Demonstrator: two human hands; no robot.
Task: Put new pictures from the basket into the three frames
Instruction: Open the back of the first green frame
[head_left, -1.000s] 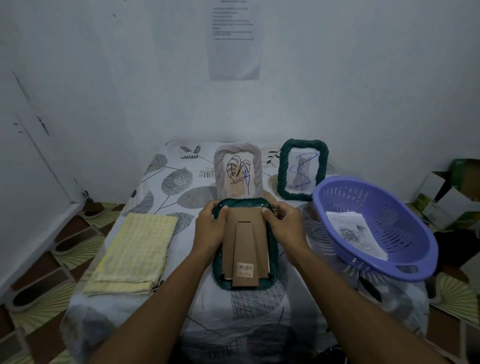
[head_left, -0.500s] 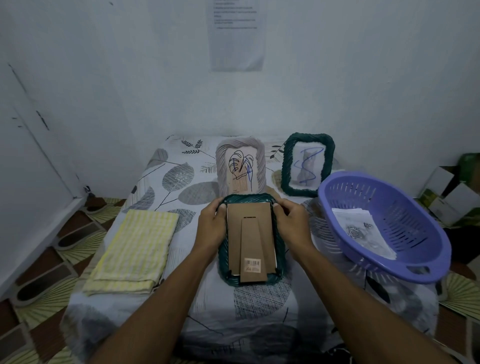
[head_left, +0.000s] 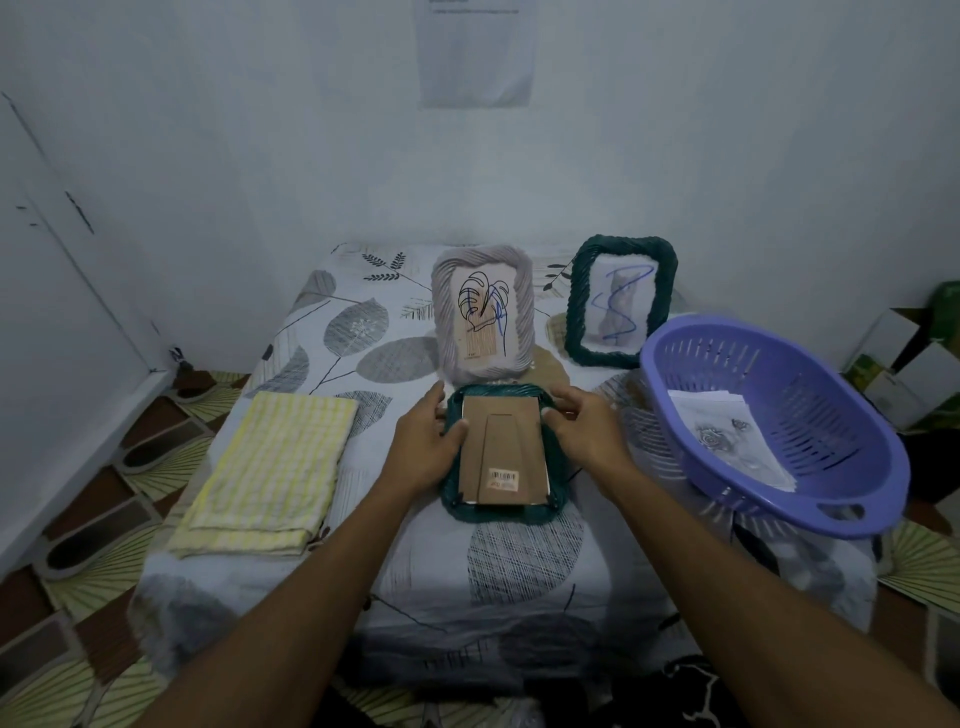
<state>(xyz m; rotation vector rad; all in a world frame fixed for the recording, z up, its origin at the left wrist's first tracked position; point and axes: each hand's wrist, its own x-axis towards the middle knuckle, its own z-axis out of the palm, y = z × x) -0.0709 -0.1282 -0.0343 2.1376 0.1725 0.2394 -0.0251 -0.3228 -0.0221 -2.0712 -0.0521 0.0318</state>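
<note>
A dark green woven frame lies face down on the table, its brown cardboard back with a barcode sticker facing up. My left hand grips its left edge, thumb on the cardboard. My right hand holds its upper right edge, fingers curled over the rim. Behind it stand a grey woven frame with a leaf drawing and a second green frame with a blue scribble. A purple plastic basket at the right holds loose paper pictures.
A folded yellow checked cloth lies at the left of the table, which is covered with a leaf-print sheet. White walls close in behind and at the left. Cardboard boxes stand on the floor at the far right.
Both hands have stayed on the face-down green frame; my right hand's fingers have shifted along its upper right rim. The view has tilted down slightly.
</note>
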